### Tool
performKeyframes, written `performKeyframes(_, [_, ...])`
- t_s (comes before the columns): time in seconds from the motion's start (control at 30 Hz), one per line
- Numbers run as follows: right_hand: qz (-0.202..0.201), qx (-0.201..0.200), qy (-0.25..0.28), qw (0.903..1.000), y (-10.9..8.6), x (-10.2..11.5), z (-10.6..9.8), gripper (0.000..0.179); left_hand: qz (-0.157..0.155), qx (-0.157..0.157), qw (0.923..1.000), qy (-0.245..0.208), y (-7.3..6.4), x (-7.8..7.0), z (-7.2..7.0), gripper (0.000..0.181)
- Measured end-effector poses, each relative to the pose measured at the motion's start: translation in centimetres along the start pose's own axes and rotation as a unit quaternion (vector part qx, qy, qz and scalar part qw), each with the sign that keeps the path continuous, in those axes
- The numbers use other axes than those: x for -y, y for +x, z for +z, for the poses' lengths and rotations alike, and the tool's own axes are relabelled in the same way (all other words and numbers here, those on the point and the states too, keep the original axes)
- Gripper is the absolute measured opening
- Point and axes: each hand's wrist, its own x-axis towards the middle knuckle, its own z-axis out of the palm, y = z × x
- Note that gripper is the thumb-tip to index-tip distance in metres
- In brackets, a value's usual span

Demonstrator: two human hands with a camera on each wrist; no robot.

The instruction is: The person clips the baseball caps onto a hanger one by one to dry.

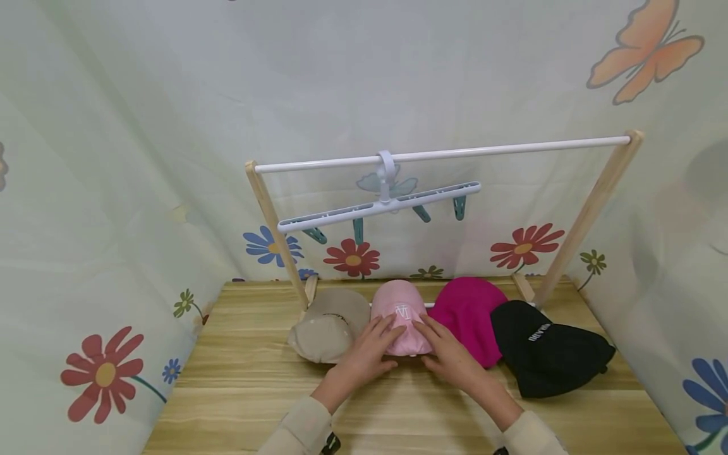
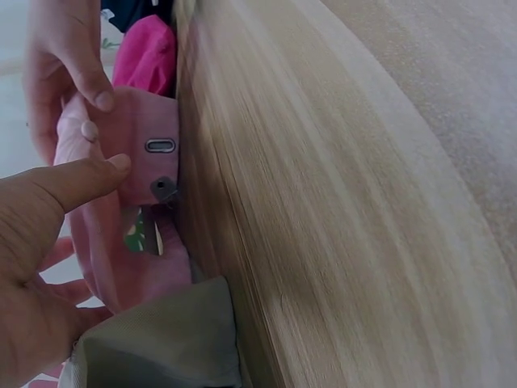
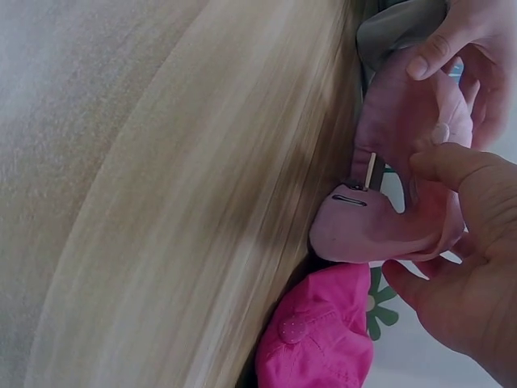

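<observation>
A pink baseball cap [image 1: 400, 309] with white letters lies on the wooden table between both hands. My left hand [image 1: 366, 351] holds it from the left, fingers on the crown and thumb at the near side. From the right, my right hand [image 1: 452, 357] holds it likewise. The left wrist view shows the cap's back strap with a metal slot [image 2: 160, 145] and the left thumb over the fabric. In the right wrist view the right thumb is beside the cap's top button [image 3: 439, 132]. A beige cap [image 1: 330, 322] sits left of it, a magenta cap [image 1: 469, 316] right.
A black cap [image 1: 548, 347] lies at the far right. Behind the caps stands a rack with wooden posts [image 1: 591, 218] and a white bar [image 1: 512, 147]. A pale hanger [image 1: 381, 205] with several green clips hangs from it. Flower-patterned curtain [image 1: 170, 126] surrounds the table [image 1: 239, 392].
</observation>
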Motion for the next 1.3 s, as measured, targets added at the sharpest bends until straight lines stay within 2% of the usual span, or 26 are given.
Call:
performKeyframes(0.4, [0.02, 0.005, 0.007, 0.9998, -0.23, 0.01, 0.28, 0.068, 0.005, -0.01, 0.9999, -0.012, -0.12, -0.17, 0.16, 0.067])
performKeyframes(0.63, [0.006, -0.009, -0.003, 0.9999, -0.19, -0.04, 0.38, 0.068, 0.01, -0.027, 0.9996, -0.007, -0.05, -0.31, 0.05, 0.058])
performKeyframes(1.0, [-0.007, -0.029, -0.013, 0.9995, -0.33, -0.19, 0.32, 0.058, 0.041, -0.066, 0.997, 0.004, 0.02, -0.4, 0.36, 0.046])
performKeyframes(1.3, [-0.014, -0.055, -0.025, 0.998, 0.24, 0.4, 0.04, 0.047, 0.068, -0.111, 0.9911, 0.026, 0.19, -0.23, 0.36, 0.035])
